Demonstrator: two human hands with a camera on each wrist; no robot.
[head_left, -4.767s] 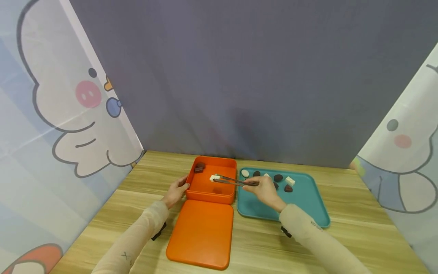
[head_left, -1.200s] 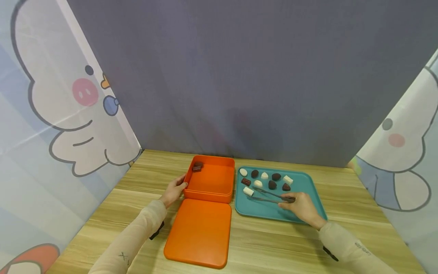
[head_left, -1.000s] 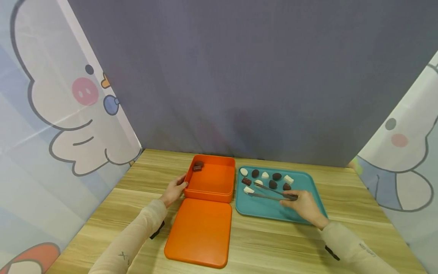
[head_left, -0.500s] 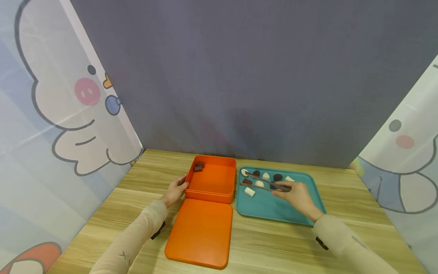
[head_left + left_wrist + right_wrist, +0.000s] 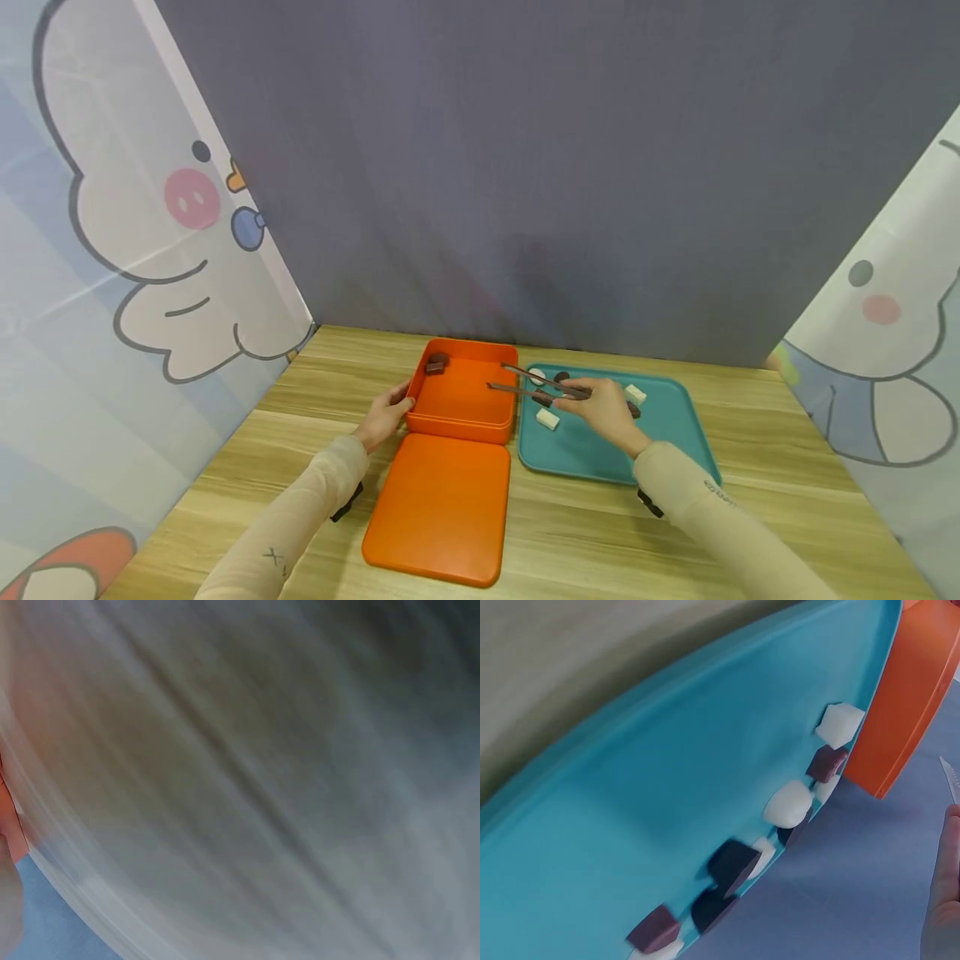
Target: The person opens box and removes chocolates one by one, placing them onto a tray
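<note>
An orange box (image 5: 465,392) stands with two dark chocolate-like pieces (image 5: 437,363) in its far left corner. My left hand (image 5: 386,417) holds the box's left wall, thumb at the rim. My right hand (image 5: 603,408) pinches dark metal tongs (image 5: 536,387), whose tips are apart over the right part of the box with nothing between them. In the right wrist view a serrated tip (image 5: 950,778) shows. A white block (image 5: 547,419) lies on the blue-green tray (image 5: 585,454). Other white and dark pieces there are partly hidden by my right hand.
A flat orange lid (image 5: 438,508) lies directly in front of the box on the wooden table (image 5: 577,542). A grey curtain (image 5: 525,167) hangs behind the table, with cartoon-printed cloths at both sides. The left wrist view is mostly blurred.
The white block, earlier between the tongs over the box, is now on the tray. Since then my right hand has brought the tongs leftward from the tray to the box. My left hand stays put.
</note>
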